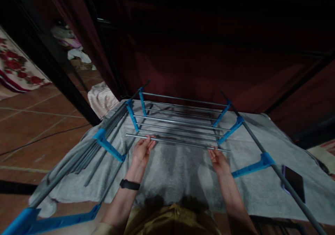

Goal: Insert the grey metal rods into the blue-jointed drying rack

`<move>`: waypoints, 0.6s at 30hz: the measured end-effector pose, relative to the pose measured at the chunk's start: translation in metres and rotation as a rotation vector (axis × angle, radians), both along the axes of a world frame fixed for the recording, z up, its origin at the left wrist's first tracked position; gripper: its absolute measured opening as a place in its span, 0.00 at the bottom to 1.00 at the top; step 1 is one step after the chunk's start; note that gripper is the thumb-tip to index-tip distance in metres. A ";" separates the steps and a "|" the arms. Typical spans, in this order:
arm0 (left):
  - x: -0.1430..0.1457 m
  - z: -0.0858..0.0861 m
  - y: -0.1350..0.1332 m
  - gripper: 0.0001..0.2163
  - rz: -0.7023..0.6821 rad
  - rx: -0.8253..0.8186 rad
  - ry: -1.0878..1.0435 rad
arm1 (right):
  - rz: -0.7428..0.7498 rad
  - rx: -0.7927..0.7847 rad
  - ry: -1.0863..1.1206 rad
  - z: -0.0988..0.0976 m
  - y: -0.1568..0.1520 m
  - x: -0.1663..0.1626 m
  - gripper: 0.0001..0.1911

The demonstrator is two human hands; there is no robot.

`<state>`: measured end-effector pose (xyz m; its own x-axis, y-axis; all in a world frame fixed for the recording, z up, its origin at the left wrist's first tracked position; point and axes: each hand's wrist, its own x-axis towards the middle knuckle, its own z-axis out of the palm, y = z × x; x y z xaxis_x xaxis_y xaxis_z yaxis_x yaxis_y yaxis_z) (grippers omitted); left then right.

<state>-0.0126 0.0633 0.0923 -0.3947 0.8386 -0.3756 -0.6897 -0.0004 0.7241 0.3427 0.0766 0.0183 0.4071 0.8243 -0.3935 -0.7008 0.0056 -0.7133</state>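
Observation:
A metal rack with grey rods and blue plastic brackets [133, 118] lies on a grey blanket [178, 168] on the floor. My left hand [142, 151], with a black band on its wrist, holds the left part of the nearest loose steel rod [180, 141]. My right hand [218, 160] grips the same rod near its right end, by a blue bracket [230, 130]. Several more rods run parallel beyond it between the blue brackets.
Long grey side tubes [274, 168] with blue brackets run toward me on both sides. A dark phone [294, 182] lies on the blanket at right. A dark red curtain [209, 64] hangs behind. Tiled floor, a striped cloth [101, 98] and a floral fabric [15, 67] lie left.

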 end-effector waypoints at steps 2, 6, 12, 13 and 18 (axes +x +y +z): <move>0.006 0.003 -0.002 0.04 -0.028 0.057 0.049 | 0.016 -0.057 0.013 -0.015 -0.002 0.008 0.08; 0.019 0.010 -0.006 0.13 -0.068 0.170 0.153 | 0.068 -0.120 0.017 -0.030 -0.004 0.012 0.08; 0.040 0.020 -0.012 0.15 -0.145 0.244 0.246 | 0.219 -0.054 -0.036 -0.037 -0.011 -0.007 0.07; 0.043 0.020 -0.012 0.15 -0.146 0.254 0.253 | 0.246 -0.030 -0.064 -0.039 -0.012 -0.011 0.06; 0.052 0.021 -0.014 0.17 -0.171 0.271 0.253 | 0.306 0.020 -0.118 -0.036 -0.018 -0.031 0.06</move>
<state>0.0396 0.0494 0.1132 -0.2929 0.9553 -0.0409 -0.4968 -0.1155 0.8602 0.3121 0.0590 -0.0173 0.1807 0.9226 -0.3409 -0.5849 -0.1779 -0.7914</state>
